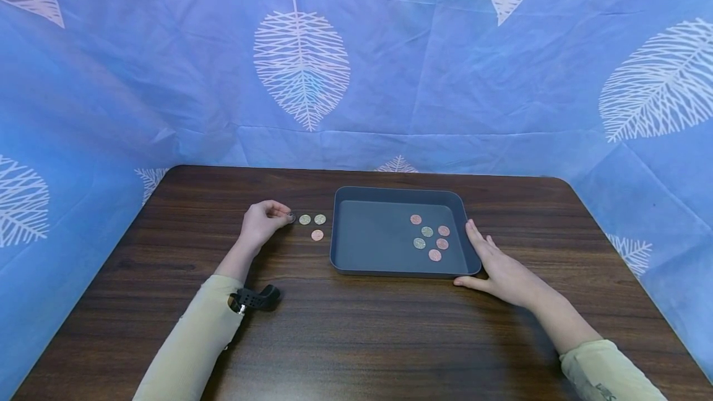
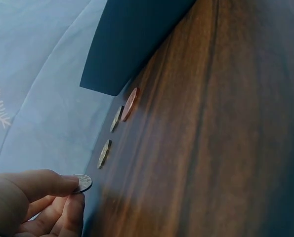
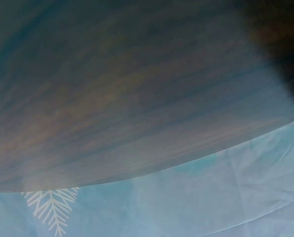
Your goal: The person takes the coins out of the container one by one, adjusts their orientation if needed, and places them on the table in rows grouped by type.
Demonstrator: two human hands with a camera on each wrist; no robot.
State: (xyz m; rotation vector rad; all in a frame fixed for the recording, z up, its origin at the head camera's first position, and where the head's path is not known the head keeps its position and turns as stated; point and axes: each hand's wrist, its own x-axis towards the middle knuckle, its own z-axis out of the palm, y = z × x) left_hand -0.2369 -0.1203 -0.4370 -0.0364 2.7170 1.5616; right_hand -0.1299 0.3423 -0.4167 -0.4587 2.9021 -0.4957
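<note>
Between thumb and fingers my left hand [image 1: 264,223] pinches a silver coin [image 2: 83,183], just left of the loose coins on the table. Two yellowish coins, the nearer a brass coin [image 1: 304,219], lie in a row with a copper coin [image 1: 317,235] below them. To their right sits a dark grey tray [image 1: 367,258] holding several copper and yellowish coins in its right half. My right hand [image 1: 501,268] rests against the tray's right front corner, fingers straight along the side and thumb at the front edge. The right wrist view barely catches that hand at its edge.
Everything stands on a dark wooden table [image 1: 356,333] with rounded far corners. A blue cloth [image 1: 390,79] with white leaf prints hangs behind and beside it. A black wrist strap [image 1: 256,297] sits on the left sleeve.
</note>
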